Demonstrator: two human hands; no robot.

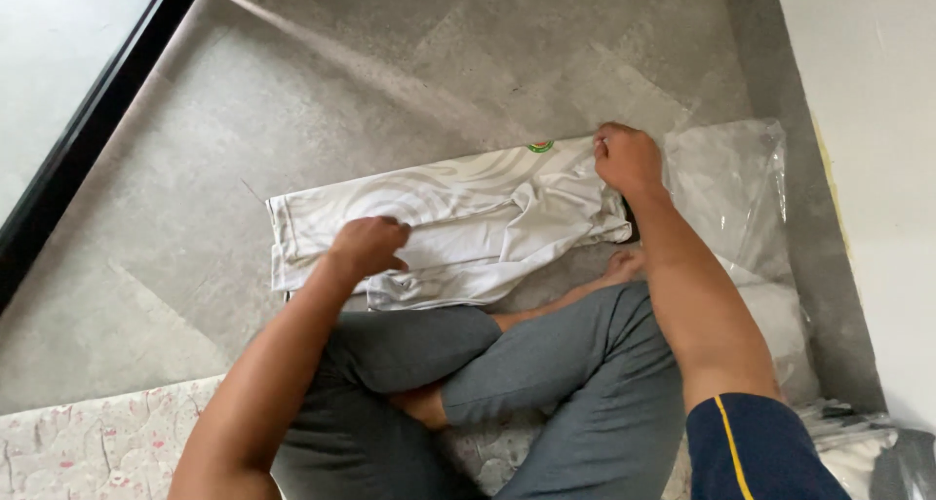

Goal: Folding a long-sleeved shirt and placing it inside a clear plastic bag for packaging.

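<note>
Two hands curled, knuckles up: left hand (368,248), right hand (625,158) gripping white shirt (468,222).

Clear plastic bags (731,183) lie crumpled on the grey floor (292,110) by its right edge; a small green-and-orange round emblem (540,146) marks the white garment (458,217).

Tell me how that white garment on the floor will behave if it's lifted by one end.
The white garment would probably sag and unfold: it lies limp, with creases bunched near the right hand. It looks thin and light, so the left hand pressing it may be all that keeps it flat. On the smooth grey floor it would likely slide rather than grip.
</note>
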